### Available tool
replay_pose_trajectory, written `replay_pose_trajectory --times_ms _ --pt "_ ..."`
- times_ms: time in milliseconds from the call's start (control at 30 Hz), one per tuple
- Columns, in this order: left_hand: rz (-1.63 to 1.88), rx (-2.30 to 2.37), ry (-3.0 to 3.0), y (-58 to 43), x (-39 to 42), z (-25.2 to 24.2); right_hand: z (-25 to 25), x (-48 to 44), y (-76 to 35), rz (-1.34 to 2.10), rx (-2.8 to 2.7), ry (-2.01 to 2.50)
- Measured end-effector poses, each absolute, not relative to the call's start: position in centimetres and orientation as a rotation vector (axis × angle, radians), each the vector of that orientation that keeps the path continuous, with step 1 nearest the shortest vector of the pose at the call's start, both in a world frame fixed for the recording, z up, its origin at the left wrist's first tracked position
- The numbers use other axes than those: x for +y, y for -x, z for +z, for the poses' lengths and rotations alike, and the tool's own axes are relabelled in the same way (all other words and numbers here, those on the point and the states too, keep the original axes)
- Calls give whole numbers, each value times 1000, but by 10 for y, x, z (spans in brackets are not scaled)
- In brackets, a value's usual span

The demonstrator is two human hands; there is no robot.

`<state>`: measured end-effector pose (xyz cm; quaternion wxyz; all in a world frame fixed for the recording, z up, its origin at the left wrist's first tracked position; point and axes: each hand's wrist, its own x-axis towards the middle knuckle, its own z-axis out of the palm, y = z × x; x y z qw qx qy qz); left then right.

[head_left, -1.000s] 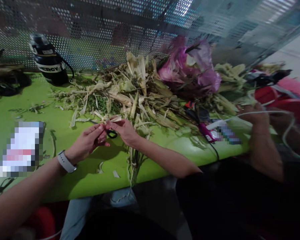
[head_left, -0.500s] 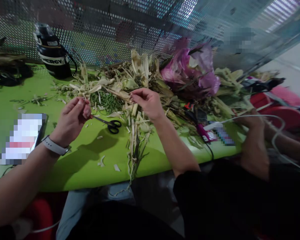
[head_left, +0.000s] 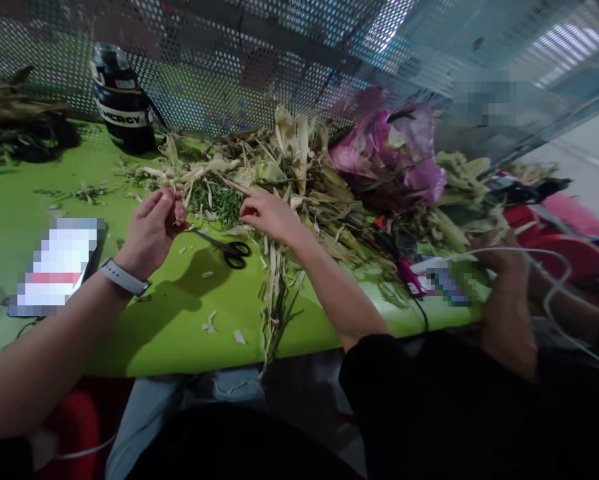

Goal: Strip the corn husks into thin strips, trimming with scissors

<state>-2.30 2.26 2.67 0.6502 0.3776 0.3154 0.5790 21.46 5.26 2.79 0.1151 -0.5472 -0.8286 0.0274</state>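
My left hand (head_left: 154,230), with a white watch band (head_left: 124,277) at the wrist, is closed in a pinch at the near edge of a pile of dry corn husks (head_left: 299,153). What lies between its fingertips is too small to make out. My right hand (head_left: 272,217) is over the front of the pile, thumb and fingers drawn together beside a heap of green shreds (head_left: 222,205); anything in them is hidden. Between the hands lie black-handled scissors (head_left: 234,252). Below my right hand, husk strips (head_left: 275,300) trail over the table edge.
A black bottle (head_left: 122,107) stands at the back left. At left lies a phone (head_left: 62,267). Behind the pile are a pink plastic bag (head_left: 389,157) and a perforated metal panel (head_left: 204,60). Another person's hand (head_left: 504,257) is at right, near a white cable (head_left: 544,252).
My right hand has moved left and slightly down, toward the green shreds. My left hand stays pinched near the pile. The whole view has shifted a little.
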Motion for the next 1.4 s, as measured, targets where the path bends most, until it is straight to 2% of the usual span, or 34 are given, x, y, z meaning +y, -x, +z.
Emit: replay_pose_trajectory --times_ms 367,500,667,767,1000,1167,1233,1400 --pt "1299 769 -887 23 21 24 5 70 -155 261 -2521 1656" --pt "1310 784 -890 23 24 19 20 74 -175 590 -2321 1414" --pt "1297 756 -897 23 24 18 55 64 -207 1175 -1829 1109" --pt "1286 761 -892 23 23 21 64 60 -212 1254 -1702 1041" --pt "1283 807 -903 22 23 23 68 68 -212 979 -1759 1014" --pt "1312 791 -909 23 25 20 79 62 -204 736 -2143 1025" --pt "1312 788 -910 23 26 19 85 56 -201 568 -2270 1073" --pt "1277 763 -906 24 22 21 81 52 -212 48 -2172 1422"
